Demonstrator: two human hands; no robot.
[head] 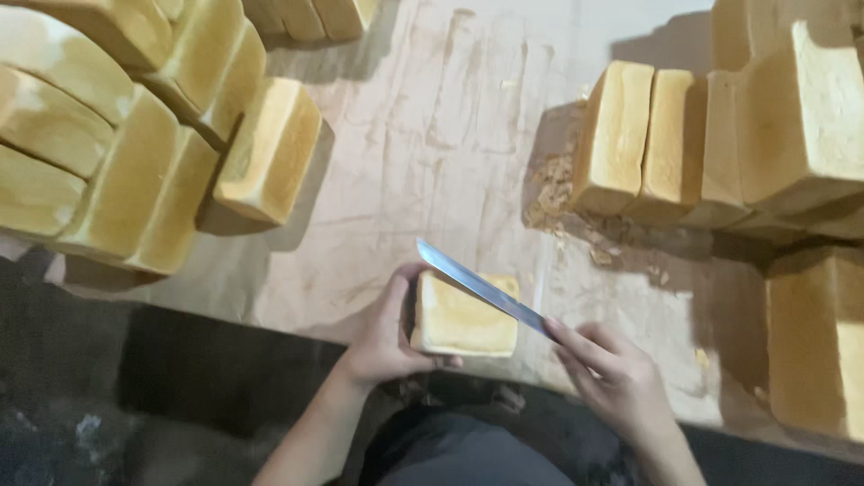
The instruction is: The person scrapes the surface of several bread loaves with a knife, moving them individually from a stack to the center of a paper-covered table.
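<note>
My left hand (382,333) grips a golden block loaf of bread (461,319) by its left side, at the near edge of the paper-covered table (432,153). A long metal knife (477,286) is held in my right hand (612,378). Its blade lies slanted across the top of the loaf, tip pointing up and to the left.
Several loaves are stacked at the left (108,135), with one apart from them (268,151). More loaves stand at the right (720,144), with one at the near right (814,342). Crumbs (562,202) lie beside the right stack. A dark floor lies below the table edge.
</note>
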